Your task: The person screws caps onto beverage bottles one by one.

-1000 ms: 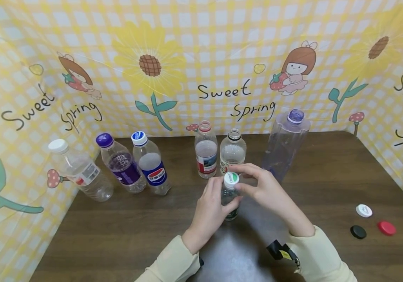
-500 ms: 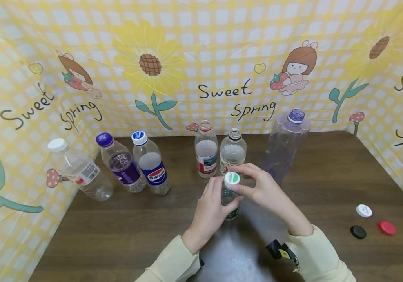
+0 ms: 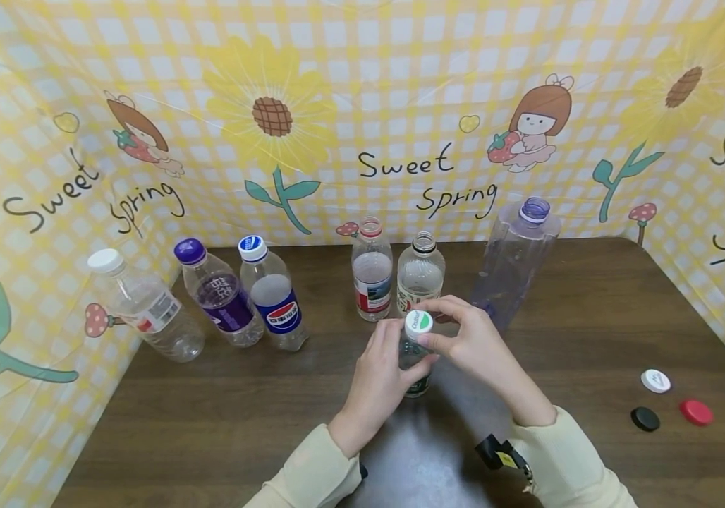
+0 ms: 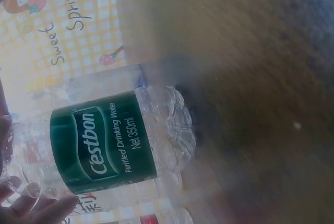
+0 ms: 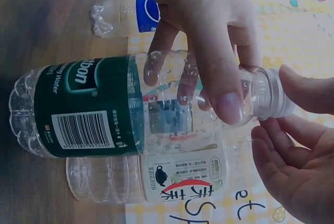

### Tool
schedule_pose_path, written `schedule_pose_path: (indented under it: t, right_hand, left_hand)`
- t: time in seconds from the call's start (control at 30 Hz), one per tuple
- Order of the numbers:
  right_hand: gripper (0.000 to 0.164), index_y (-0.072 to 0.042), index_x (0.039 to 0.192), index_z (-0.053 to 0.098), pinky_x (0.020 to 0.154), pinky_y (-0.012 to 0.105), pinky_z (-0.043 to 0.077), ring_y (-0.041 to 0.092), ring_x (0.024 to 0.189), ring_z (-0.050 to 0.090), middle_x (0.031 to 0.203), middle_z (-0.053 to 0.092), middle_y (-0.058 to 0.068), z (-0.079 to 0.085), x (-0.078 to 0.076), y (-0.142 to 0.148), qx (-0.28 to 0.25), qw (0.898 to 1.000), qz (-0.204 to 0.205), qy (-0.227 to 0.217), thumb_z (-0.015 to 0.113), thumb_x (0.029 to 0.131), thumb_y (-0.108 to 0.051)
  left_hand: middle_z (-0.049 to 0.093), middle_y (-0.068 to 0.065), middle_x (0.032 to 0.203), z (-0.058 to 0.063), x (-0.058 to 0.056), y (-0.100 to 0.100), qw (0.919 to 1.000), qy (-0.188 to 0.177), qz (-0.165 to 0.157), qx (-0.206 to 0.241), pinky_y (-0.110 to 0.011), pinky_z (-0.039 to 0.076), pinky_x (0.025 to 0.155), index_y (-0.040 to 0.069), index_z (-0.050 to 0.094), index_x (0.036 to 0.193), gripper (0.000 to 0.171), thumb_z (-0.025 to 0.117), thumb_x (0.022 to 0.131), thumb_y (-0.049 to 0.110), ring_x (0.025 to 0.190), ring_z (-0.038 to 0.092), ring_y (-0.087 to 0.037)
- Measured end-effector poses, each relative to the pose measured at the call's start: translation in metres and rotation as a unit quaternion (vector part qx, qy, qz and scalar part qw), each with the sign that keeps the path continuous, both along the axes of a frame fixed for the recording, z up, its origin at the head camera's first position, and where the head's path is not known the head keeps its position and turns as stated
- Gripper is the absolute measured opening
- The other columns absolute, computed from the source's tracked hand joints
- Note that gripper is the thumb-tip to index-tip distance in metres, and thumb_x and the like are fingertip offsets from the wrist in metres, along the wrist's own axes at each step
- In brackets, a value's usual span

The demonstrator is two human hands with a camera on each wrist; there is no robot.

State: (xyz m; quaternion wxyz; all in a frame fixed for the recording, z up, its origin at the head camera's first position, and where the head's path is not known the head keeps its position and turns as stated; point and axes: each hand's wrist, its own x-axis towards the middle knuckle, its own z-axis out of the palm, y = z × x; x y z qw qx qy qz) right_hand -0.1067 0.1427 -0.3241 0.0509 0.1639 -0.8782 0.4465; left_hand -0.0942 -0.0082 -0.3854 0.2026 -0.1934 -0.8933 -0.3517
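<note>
In the head view, a clear water bottle (image 3: 419,386) stands upright on the table. Its green label (image 4: 104,143) reads C'estbon in the left wrist view. My left hand (image 3: 372,388) grips the bottle's upper body, thumb on the near side. On its neck sits a white cap (image 3: 419,323) with a green mark. Thumb and fingers of my right hand (image 3: 473,346) pinch this cap at its rim. From the right wrist view, the right thumb (image 5: 308,91) presses the cap's side. Part of the bottle is hidden behind the left fingers.
Behind the hands stand three uncapped bottles: a red-necked one (image 3: 372,271), a ribbed one (image 3: 422,268) and a tall purple-tinted one (image 3: 515,261). Capped bottles (image 3: 219,296) stand left. White (image 3: 656,381), black (image 3: 644,418) and red (image 3: 696,411) caps lie right. A checked cloth (image 3: 362,85) encloses the table.
The white cap's print looks turned slightly clockwise. My right wrist has shifted a little to the left, with the fingers still at the cap. My left hand keeps its grip on the bottle.
</note>
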Motion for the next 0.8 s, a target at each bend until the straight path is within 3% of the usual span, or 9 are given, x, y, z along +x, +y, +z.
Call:
schedule_pose_path:
  t: [0.5, 0.8]
  right_hand:
    - [0.032, -0.007, 0.109, 0.069, 0.083, 0.044, 0.054, 0.028, 0.099, 0.063, 0.106, 0.069, 0.009, 0.002, 0.004, -0.0018, 0.005, 0.999, -0.038, -0.017, 0.076, 0.078, -0.009]
    - [0.032, -0.008, 0.11, 0.069, 0.088, 0.047, 0.052, 0.027, 0.101, 0.063, 0.107, 0.069, 0.008, 0.0017, 0.0055, -0.0028, -0.004, 0.999, -0.044, -0.026, 0.076, 0.079, -0.012]
  left_hand:
    - [0.056, -0.007, 0.103, 0.0028, 0.0031, 0.0016, 0.9998, -0.009, 0.012, -0.01, -0.034, 0.058, 0.071, 0.005, 0.055, 0.116, 0.055, 0.081, 0.075, 0.031, 0.089, 0.064, -0.018]
    - [0.058, -0.008, 0.104, 0.0045, 0.0042, 0.0005, 0.9997, -0.016, 0.013, -0.014, -0.036, 0.058, 0.072, 0.005, 0.055, 0.117, 0.054, 0.08, 0.077, 0.031, 0.093, 0.064, -0.02]
